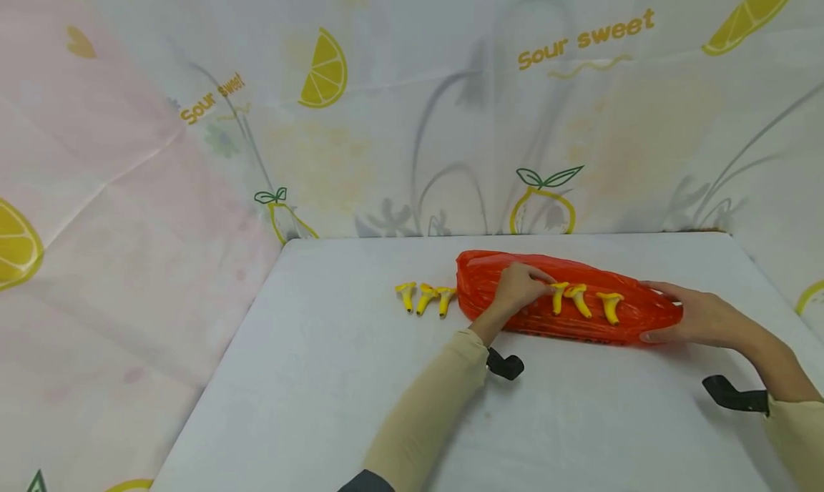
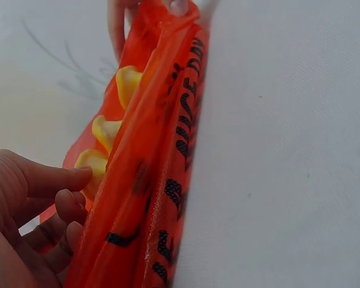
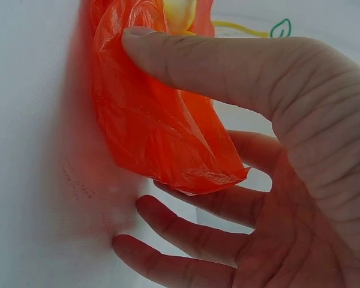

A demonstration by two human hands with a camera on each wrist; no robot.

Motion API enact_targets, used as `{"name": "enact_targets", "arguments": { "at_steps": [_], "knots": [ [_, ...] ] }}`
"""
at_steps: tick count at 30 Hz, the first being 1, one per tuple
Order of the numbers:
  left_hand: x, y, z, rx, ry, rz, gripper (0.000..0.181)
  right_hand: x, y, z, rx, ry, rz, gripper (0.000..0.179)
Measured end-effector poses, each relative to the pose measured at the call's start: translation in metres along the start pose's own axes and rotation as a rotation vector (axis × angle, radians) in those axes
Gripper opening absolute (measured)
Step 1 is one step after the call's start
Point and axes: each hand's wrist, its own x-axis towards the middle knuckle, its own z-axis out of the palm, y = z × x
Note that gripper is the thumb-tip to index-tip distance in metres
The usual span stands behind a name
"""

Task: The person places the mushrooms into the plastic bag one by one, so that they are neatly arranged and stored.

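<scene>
A long red plastic bag point(image 1: 599, 331) lies flattened across the table, with black lettering along its near side in the left wrist view. Three yellow trumpet-shaped mushrooms rest in a row on it. My left hand point(image 1: 520, 286) reaches over the bag's left part and pinches the leftmost of these mushrooms point(image 2: 91, 168) at its cap between thumb and fingers. Beside it are the middle mushroom point(image 1: 579, 302) and the right one point(image 1: 610, 307). At the bag's right end, my right hand point(image 1: 704, 317) grips the plastic, thumb point(image 3: 168, 57) on top and fingers beneath.
Three more yellow mushrooms stand close together left of the bag, among them a middle one point(image 1: 426, 299). A white table point(image 1: 309, 377) carries everything. Behind it hangs a printed cloth point(image 1: 399, 149) with lemon drawings. Dark wrist mounts point(image 1: 505, 365) jut from both sleeves.
</scene>
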Motion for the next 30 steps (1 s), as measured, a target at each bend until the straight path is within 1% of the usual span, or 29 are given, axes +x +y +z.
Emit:
{"name": "enact_targets", "arguments": {
  "at_steps": [3, 9, 15, 18, 22, 25, 27, 30],
  "knots": [
    [0.001, 0.001, 0.004, 0.000, 0.006, -0.015, 0.009, 0.001, 0.000, 0.001, 0.002, 0.001, 0.001, 0.093],
    [0.002, 0.005, 0.011, -0.001, 0.005, 0.000, 0.008, -0.001, 0.001, 0.001, 0.000, 0.002, -0.003, 0.092],
    [0.003, 0.008, 0.014, 0.036, 0.008, 0.002, 0.009, 0.001, 0.001, 0.001, 0.001, -0.001, 0.000, 0.093],
    [0.003, 0.007, 0.012, 0.047, 0.004, 0.017, 0.011, 0.002, 0.001, 0.001, 0.002, -0.002, 0.000, 0.094],
    [0.003, 0.003, 0.007, 0.108, -0.013, 0.077, 0.016, 0.002, 0.002, 0.001, -0.001, 0.000, -0.006, 0.094],
    [0.003, -0.001, 0.004, 0.153, -0.015, 0.110, 0.018, 0.002, 0.001, 0.001, -0.003, -0.001, -0.007, 0.094],
    [0.003, -0.004, 0.001, 0.153, -0.011, 0.118, 0.019, 0.001, 0.001, 0.001, -0.003, -0.002, -0.004, 0.093],
    [0.001, -0.008, -0.004, 0.124, -0.006, 0.138, 0.019, 0.000, 0.000, 0.001, -0.005, -0.002, -0.003, 0.092]
  ]
}}
